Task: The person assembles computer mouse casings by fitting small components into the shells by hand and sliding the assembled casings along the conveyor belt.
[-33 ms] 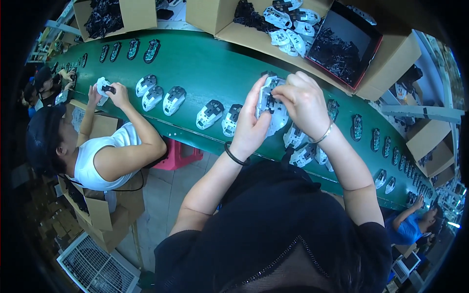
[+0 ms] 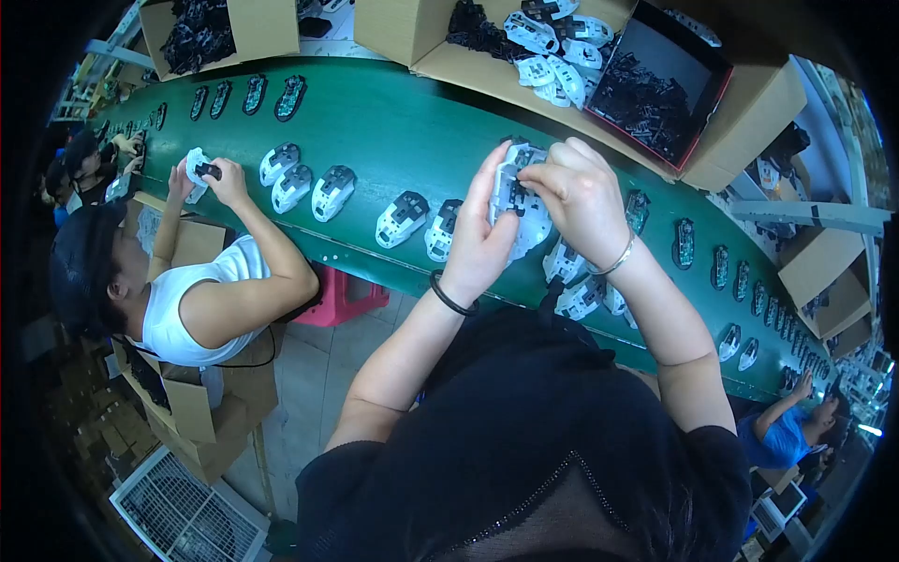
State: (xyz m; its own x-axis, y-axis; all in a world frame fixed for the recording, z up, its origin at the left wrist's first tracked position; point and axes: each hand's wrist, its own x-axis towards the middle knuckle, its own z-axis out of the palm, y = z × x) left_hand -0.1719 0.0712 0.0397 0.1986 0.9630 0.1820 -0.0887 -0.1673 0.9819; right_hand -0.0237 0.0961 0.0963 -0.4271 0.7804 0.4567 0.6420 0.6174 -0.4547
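Note:
My left hand (image 2: 479,245) is wrapped around a white mouse shell (image 2: 535,227), held up over the green bench with its inner side toward me. Dark pieces sit along the inside of the shell. Closed in a pinch, my right hand (image 2: 587,199) presses a small black part (image 2: 518,190) at the shell's inside; its fingertips partly cover that part. More white-and-grey mouse shells (image 2: 403,219) lie on the bench left of my hands. Beneath my right wrist are further mouse shells (image 2: 581,296), partly hidden by my arm.
The green bench (image 2: 393,122) carries several circuit-board mouse bases (image 2: 685,244) along its far side. Beyond it, a cardboard box (image 2: 749,126) holds white shells and a dark tray (image 2: 655,89) of black parts. A co-worker (image 2: 215,300) sits at left, near a red stool (image 2: 351,298).

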